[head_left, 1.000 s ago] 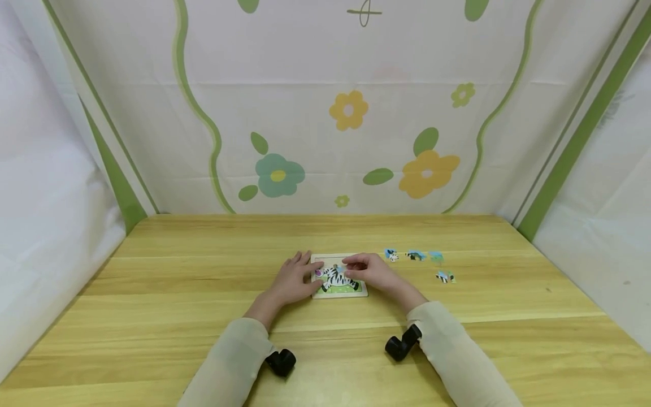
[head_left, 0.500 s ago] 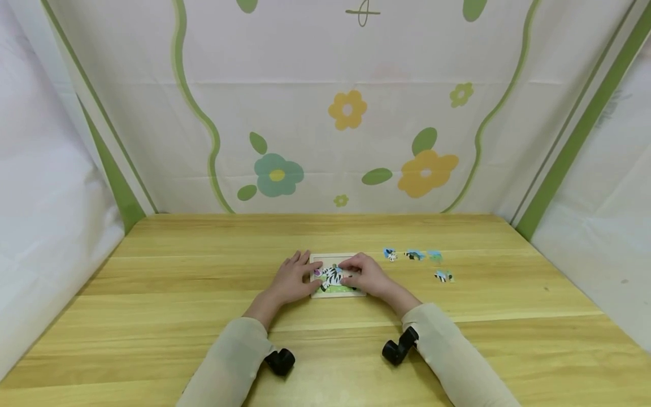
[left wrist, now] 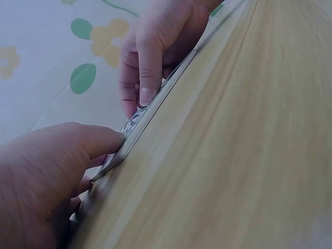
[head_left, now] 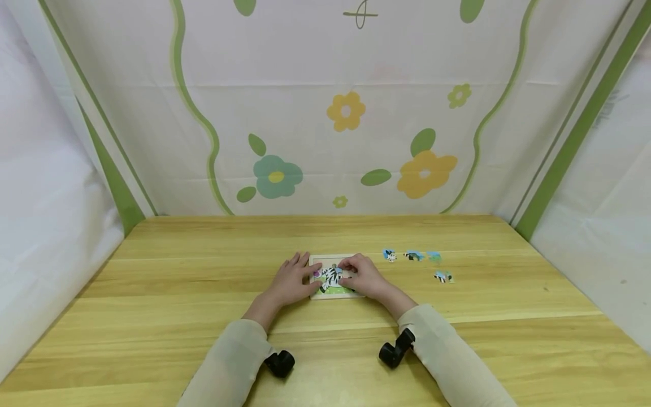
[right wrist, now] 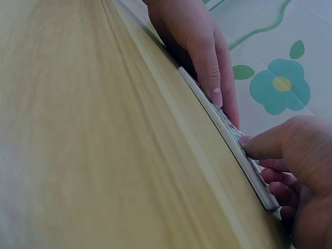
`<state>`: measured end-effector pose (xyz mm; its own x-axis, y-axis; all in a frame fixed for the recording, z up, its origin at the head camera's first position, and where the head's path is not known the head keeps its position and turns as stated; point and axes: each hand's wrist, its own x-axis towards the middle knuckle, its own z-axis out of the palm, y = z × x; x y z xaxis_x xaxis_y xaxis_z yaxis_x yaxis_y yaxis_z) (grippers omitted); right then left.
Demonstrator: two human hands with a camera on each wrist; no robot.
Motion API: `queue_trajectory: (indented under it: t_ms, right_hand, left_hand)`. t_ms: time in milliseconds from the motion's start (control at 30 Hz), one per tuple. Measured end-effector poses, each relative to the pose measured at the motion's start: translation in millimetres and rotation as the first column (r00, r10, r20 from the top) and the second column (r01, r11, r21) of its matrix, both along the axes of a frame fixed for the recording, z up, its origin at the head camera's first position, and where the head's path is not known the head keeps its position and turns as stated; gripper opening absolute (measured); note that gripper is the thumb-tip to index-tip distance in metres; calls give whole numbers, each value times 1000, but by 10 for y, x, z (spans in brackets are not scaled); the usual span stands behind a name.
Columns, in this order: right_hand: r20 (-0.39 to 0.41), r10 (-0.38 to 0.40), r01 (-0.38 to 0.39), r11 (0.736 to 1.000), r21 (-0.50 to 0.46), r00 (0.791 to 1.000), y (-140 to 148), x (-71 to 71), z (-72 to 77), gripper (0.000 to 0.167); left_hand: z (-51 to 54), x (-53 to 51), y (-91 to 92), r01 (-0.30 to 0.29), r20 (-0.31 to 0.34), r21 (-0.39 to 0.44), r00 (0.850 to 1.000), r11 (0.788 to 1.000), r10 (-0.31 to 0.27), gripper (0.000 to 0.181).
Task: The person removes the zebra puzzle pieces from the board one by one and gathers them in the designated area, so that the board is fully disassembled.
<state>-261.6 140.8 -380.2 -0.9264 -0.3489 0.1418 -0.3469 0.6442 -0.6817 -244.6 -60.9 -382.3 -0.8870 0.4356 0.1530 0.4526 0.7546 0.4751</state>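
A framed zebra puzzle board (head_left: 338, 297) lies flat on the table. My left hand (head_left: 290, 282) rests spread at its left end, thumb and index finger over the frame's edge. My right hand (head_left: 368, 277) is over the board's right part, thumb and index finger pinching a puzzle piece at the zebra picture; the fingers mostly hide the piece. The right wrist view shows the right thumb (right wrist: 264, 144) touching the board's face, the other fingers bent beside it. In the left wrist view, the left thumb (left wrist: 104, 141) touches the board's near end.
Loose puzzle pieces lie right of the board: a striped one (head_left: 390, 255), a dark and blue one (head_left: 414, 256), a blue-green one (head_left: 434, 256), and more striped pieces (head_left: 443, 277) nearer me. A flowered cloth (head_left: 325, 141) stands behind the wooden table (head_left: 325, 345).
My right hand has moved slightly left and lower over the board, its thumb now nearer the zebra's middle. My left hand has stayed at the left edge.
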Motion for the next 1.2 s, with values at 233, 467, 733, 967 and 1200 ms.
queue_trajectory:
  t_ms: [233, 467, 733, 967, 1200]
  right_hand:
    - [-20, 5, -5, 1000, -9, 1000, 2, 1, -4, 24]
    - [-31, 15, -15, 1000, -20, 999, 3, 3, -13, 24]
    - [11, 24, -23, 995, -97, 1000, 1, 9, -6, 25]
    - [63, 30, -18, 981, -191, 998, 8, 17, -9, 28]
    - [81, 22, -5, 979, -201, 996, 3, 14, -20, 29]
  left_hand:
    - [-21, -9, 0, 7, -10, -38, 1000, 999, -8, 48]
    - [-26, -2, 7, 2, -12, -55, 1000, 999, -3, 48]
    - [-21, -3, 6, 5, -16, -67, 1000, 998, -6, 48]
    - [-10, 7, 15, -4, -9, -71, 1000, 997, 3, 48]
    - [7, 18, 14, -7, 6, -62, 1000, 998, 7, 47]
